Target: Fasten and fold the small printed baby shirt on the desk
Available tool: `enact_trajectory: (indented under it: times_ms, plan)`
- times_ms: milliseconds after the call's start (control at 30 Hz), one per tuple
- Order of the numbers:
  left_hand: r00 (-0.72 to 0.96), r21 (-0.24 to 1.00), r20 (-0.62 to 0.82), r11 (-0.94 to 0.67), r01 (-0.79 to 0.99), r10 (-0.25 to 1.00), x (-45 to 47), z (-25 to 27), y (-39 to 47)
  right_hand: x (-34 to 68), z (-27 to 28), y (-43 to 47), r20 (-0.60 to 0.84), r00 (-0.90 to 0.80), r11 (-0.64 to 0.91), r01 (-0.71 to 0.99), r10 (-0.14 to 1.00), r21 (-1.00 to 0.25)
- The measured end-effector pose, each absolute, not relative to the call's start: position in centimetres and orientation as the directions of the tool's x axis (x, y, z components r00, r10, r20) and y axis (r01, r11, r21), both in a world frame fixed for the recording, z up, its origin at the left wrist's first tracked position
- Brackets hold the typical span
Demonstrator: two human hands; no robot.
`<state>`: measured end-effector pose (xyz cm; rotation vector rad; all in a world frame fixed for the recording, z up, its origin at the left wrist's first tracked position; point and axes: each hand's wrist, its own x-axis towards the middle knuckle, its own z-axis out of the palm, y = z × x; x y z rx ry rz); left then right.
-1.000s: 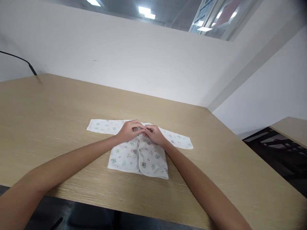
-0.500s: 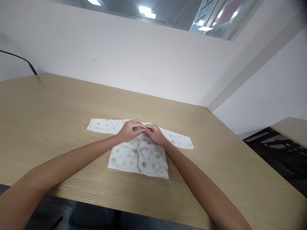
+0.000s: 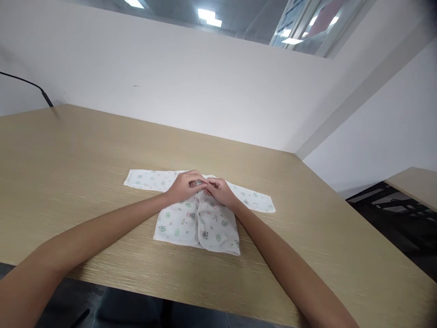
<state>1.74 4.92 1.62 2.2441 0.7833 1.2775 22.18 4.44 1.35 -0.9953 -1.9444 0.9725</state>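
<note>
Flat on the wood-grained bench (image 3: 102,150), a small white printed shirt (image 3: 218,223), directly beneath both the left hand (image 3: 184,186) and the right hand (image 3: 221,191). Long axis from sleeve to sleeve, roughly crosswise to the person, with a front opening square to that, down to the near hem. Left hand over the left of that opening, right hand over the right, about equally near. Fingers of both narrow, pinched tip to tip on the cloth towards the neck end; exact layer or fastening too small to tell. Beyond the shirt, a white wall (image 3: 191,86) under glass and ceiling lights (image 3: 206,14). Far left of the shirt, a black cable (image 3: 47,99); well to its right, another tabletop (image 3: 414,182).
</note>
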Motion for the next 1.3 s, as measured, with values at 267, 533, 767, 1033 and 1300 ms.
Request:
enact_trajectory:
  times_ms: [267, 533, 767, 1033, 1300]
  plan:
    - [0.416, 0.605, 0.637, -0.755, 0.252, 0.649, 1.76, 1.57, 4.95, 22.15, 1.45, 4.38, 0.257, -0.427, 0.41, 0.317, 0.867, -0.855]
    - [0.423, 0.595, 0.64, -0.762, 0.255, 0.641, 1.78, 1.45, 5.05, 22.08, 1.52, 4.35, 0.255, -0.428, 0.408, 0.318, 0.867, -0.856]
    - [0.434, 0.596, 0.64, -0.766, 0.241, 0.635, 1.73, 1.51, 4.91, 22.1, 1.58, 4.27, 0.256, -0.426, 0.411, 0.326, 0.868, -0.851]
    - [0.434, 0.608, 0.633, -0.759, 0.233, 0.641, 1.77, 1.6, 4.99, 22.09, 1.54, 4.3, 0.254, -0.427, 0.409, 0.323, 0.867, -0.853]
    - [0.428, 0.6, 0.635, -0.76, 0.251, 0.643, 1.77, 1.44, 5.02, 22.15, 1.5, 4.32, 0.257, -0.427, 0.412, 0.322, 0.867, -0.852]
